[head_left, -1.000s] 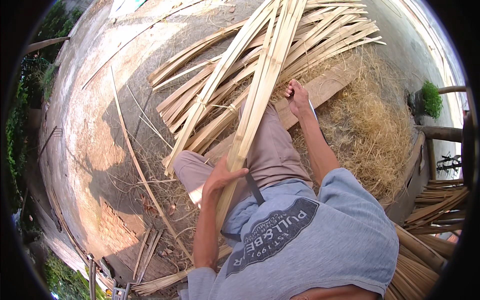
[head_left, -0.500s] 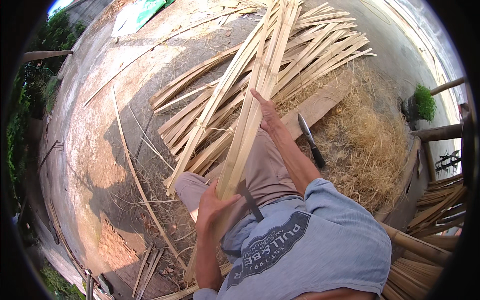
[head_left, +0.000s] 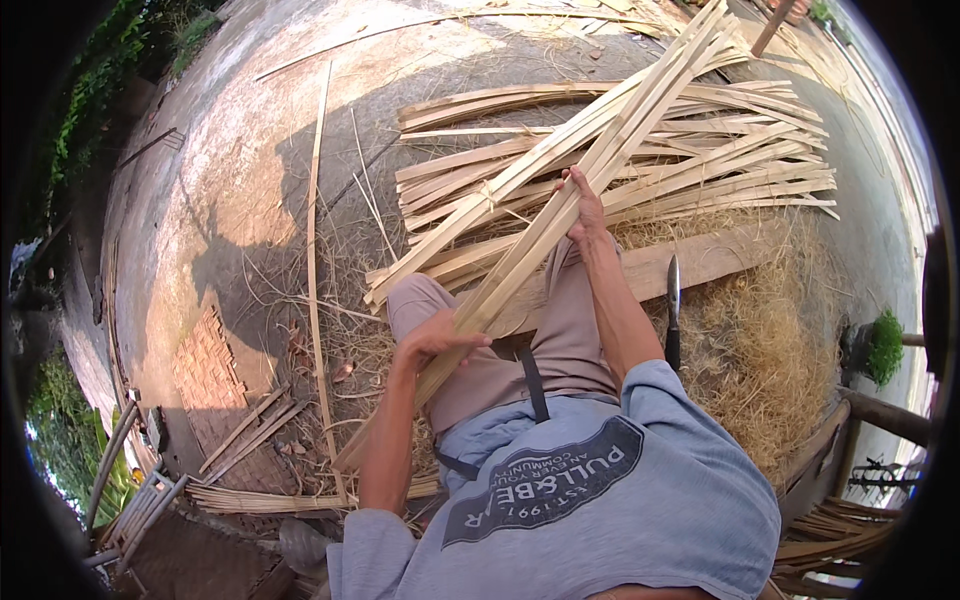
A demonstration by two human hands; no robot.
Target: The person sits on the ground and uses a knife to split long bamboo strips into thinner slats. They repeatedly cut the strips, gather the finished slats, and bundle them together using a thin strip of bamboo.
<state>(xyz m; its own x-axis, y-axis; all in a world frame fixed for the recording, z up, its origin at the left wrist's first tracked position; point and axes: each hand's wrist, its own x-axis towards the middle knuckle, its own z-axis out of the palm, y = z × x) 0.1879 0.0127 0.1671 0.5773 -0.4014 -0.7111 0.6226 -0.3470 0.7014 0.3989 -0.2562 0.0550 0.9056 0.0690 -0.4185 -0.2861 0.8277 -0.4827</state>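
Observation:
Several long, pale bamboo strips [head_left: 527, 258] lie slantwise over my lap, their far ends pointing up to the right. My left hand [head_left: 440, 337] is closed around the lower part of these strips, near my left knee. Farther up, my right hand [head_left: 588, 215] grips the same strips from the right side, thumb and fingers around their edges. Beneath and beyond them, a large pile of bamboo strips [head_left: 715, 160] rests on the ground, with a tied bundle lying across it. A knife [head_left: 673, 310] with a dark handle is right of my right forearm, its blade tip pointing away.
A flat wooden plank [head_left: 650, 272] crosses in front of me. Fine shavings [head_left: 755, 330] heap up at the right. One long strip [head_left: 315, 250] and a woven piece [head_left: 208, 365] lie at the left. A potted plant [head_left: 884, 345] stands at the far right.
My view has turned, so the pile, knife and shavings appear rotated clockwise and farther right. Both hands keep hold of the strips, which now slant more to the right.

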